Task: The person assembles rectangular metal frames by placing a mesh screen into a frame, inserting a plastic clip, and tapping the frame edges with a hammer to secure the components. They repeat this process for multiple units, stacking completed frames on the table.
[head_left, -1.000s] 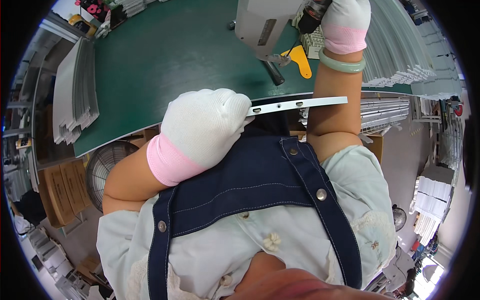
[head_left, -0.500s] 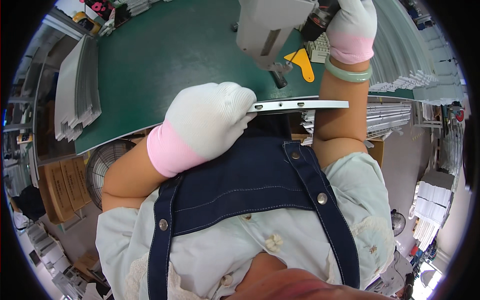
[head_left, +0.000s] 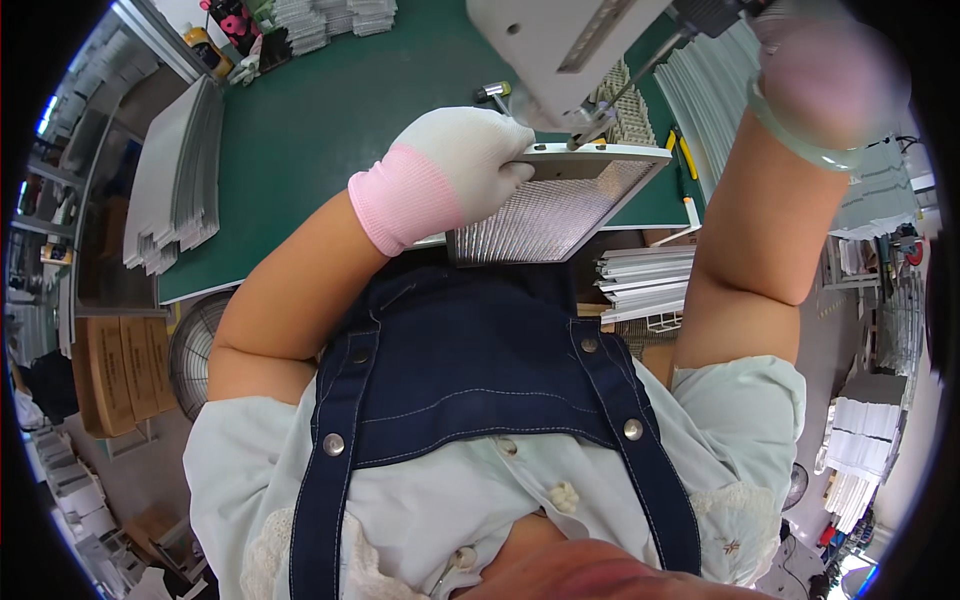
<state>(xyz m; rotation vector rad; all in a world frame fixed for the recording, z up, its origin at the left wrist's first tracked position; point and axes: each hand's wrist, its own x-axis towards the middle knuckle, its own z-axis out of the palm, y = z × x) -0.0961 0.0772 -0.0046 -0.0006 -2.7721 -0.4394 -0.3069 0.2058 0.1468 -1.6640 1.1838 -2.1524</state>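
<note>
The left hand is closing its grip on the left edge of a ribbed metal panel, tilting it above the green counter under a grey power tool; the blurred right hand's grip is unreadable.

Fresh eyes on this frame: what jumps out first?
The left hand, in a white glove with a pink cuff, holds a flat ribbed metal panel tilted at centre, above the green table. A pale grey power tool comes down from the top with its tip at the panel's upper edge; the right hand, blurred at top right, is up by it. Grey panel stacks lie at the table's left edge.
</note>
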